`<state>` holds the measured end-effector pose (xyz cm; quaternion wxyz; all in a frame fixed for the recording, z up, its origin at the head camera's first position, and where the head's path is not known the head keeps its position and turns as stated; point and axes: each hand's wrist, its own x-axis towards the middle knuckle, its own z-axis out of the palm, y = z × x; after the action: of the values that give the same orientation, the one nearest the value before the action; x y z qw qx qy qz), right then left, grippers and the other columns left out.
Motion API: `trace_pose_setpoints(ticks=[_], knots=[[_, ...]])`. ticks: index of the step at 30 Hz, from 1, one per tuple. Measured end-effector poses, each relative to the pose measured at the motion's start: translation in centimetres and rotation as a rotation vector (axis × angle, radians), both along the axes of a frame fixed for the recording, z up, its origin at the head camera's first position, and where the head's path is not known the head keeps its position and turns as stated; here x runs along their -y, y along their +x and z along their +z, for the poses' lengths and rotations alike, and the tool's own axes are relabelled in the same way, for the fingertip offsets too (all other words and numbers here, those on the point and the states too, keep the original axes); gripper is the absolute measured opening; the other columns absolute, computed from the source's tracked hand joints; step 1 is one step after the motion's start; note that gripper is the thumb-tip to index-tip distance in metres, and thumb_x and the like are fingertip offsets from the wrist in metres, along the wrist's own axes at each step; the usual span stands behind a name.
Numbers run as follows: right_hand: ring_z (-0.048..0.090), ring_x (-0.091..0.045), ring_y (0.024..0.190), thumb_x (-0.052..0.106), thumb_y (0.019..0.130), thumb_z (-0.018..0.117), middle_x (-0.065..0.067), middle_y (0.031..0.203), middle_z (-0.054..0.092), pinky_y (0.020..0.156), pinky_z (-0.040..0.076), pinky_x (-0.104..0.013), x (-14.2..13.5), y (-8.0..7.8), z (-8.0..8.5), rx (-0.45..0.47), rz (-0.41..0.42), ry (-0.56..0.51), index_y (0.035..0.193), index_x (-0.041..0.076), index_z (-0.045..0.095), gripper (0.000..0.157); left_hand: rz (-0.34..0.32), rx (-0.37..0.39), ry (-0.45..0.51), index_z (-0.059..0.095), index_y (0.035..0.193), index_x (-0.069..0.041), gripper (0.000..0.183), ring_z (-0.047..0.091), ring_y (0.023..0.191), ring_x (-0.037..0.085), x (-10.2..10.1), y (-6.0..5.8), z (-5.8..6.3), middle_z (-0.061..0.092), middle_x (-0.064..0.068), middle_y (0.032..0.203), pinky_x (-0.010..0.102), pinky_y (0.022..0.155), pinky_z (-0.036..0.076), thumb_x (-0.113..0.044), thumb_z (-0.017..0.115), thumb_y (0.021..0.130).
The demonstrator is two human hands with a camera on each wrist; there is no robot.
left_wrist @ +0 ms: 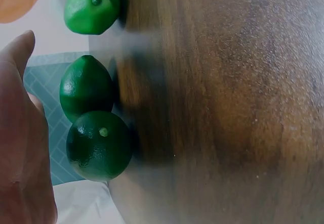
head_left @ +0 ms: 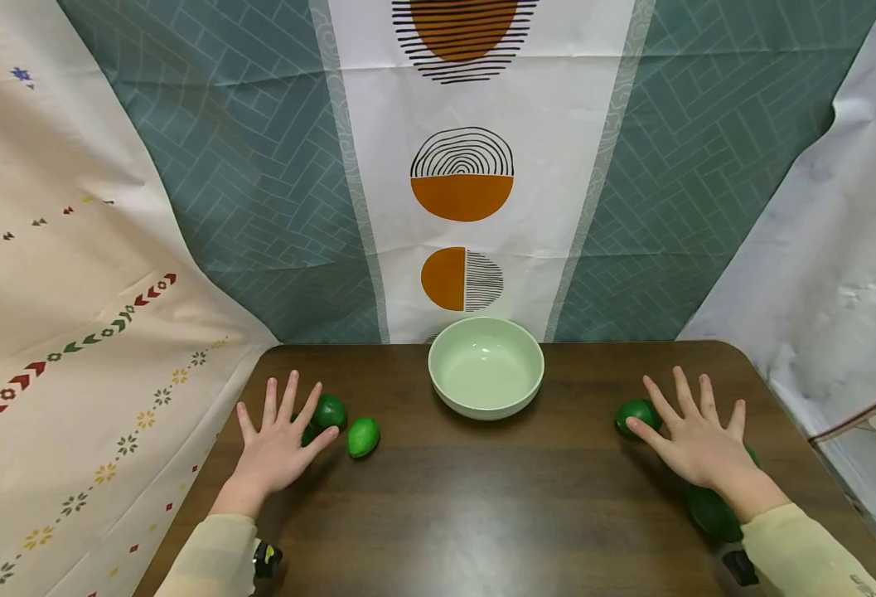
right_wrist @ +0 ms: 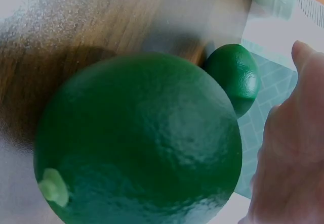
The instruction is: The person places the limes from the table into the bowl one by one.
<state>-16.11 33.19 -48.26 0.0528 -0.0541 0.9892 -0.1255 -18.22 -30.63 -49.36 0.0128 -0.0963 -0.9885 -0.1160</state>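
Note:
My left hand hovers over the table's left side with fingers spread, holding nothing. Beside its thumb lie a bright green lime and a dark green fruit. The left wrist view shows a second dark green fruit with a pale stem nub, partly hidden by the hand in the head view. Spread as well, my right hand holds nothing; its thumb overlaps a dark green fruit. Under that wrist lies a larger dark green fruit, which looms close in the right wrist view.
A pale green bowl stands at the back middle of the brown wooden table. Behind it hangs a patterned cloth. More cloth drapes along the left and right sides. A dark device sits under each wrist.

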Motion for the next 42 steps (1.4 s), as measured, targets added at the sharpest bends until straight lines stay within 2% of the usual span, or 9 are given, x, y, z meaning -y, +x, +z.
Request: trace_pose_setpoints(ticks=[8,13,18,25,30,35,42], knots=[[-0.026,-0.059,0.151,0.073,0.107,0.037,-0.024,0.172,-0.025,0.101,-0.028,-0.086,0.1,0.2,0.2,-0.007,-0.002,0.006,0.173,0.027,-0.006,0.091,-0.008,-0.017,0.007,0.015,0.174,-0.024,0.089,-0.028,0.159,0.038,-0.1,0.0,0.2,-0.018,0.008,0.178,0.077,0.113,-0.026,-0.07,0.048,0.105],[-0.025,-0.059,0.151,0.071,0.108,0.037,-0.023,0.172,-0.026,0.104,-0.022,-0.088,0.2,0.2,0.2,-0.014,0.002,-0.004,0.173,0.029,-0.006,0.088,-0.011,-0.052,0.007,0.021,0.173,-0.022,0.087,-0.024,0.16,0.037,0.0,0.0,0.0,-0.016,0.008,0.178,0.078,0.118,-0.017,-0.069,0.049,0.105],[-0.024,-0.059,0.152,0.071,0.108,0.037,-0.022,0.172,-0.026,0.107,-0.016,-0.089,0.2,0.4,0.3,-0.008,0.008,-0.018,0.173,0.031,-0.004,0.086,-0.013,-0.073,0.035,0.022,0.173,-0.023,0.084,-0.02,0.161,0.039,-0.2,0.0,-0.1,-0.015,0.008,0.178,0.078,0.12,-0.013,-0.061,0.055,0.107],[-0.009,-0.064,0.153,0.068,0.109,0.039,-0.026,0.175,-0.012,0.109,-0.003,-0.091,0.3,1.0,0.2,-0.027,0.026,-0.027,0.174,0.034,0.002,0.082,-0.025,-0.119,0.079,0.02,0.173,-0.027,0.083,-0.015,0.162,0.04,-0.9,0.1,-0.5,-0.009,0.011,0.179,0.08,0.12,-0.007,-0.055,0.061,0.106],[0.009,-0.068,0.151,0.066,0.11,0.041,-0.03,0.174,0.007,0.11,0.013,-0.09,0.6,1.4,0.4,-0.064,0.041,0.008,0.174,0.027,0.016,0.079,-0.017,-0.145,0.113,0.029,0.171,-0.022,0.079,-0.009,0.163,0.04,-1.7,0.3,-0.5,0.006,0.019,0.178,0.081,0.119,-0.007,-0.052,0.062,0.106],[0.024,-0.071,0.144,0.06,0.111,0.047,-0.033,0.168,0.027,0.108,0.028,-0.086,0.8,1.9,0.9,-0.119,0.058,0.009,0.168,0.015,0.037,0.073,-0.004,-0.184,0.146,0.044,0.165,-0.015,0.071,0.005,0.163,0.042,-2.6,0.4,-0.3,0.022,0.023,0.174,0.081,0.12,0.004,-0.048,0.065,0.106],[0.035,-0.065,0.144,0.058,0.11,0.052,-0.031,0.162,0.04,0.1,0.04,-0.084,1.0,2.9,1.6,-0.13,0.02,-0.068,0.158,0.012,0.055,0.067,-0.04,-0.291,0.223,0.061,0.152,-0.008,0.056,0.028,0.158,0.045,-4.2,0.5,-0.5,0.042,0.022,0.165,0.079,0.119,0.021,-0.038,0.069,0.105]])
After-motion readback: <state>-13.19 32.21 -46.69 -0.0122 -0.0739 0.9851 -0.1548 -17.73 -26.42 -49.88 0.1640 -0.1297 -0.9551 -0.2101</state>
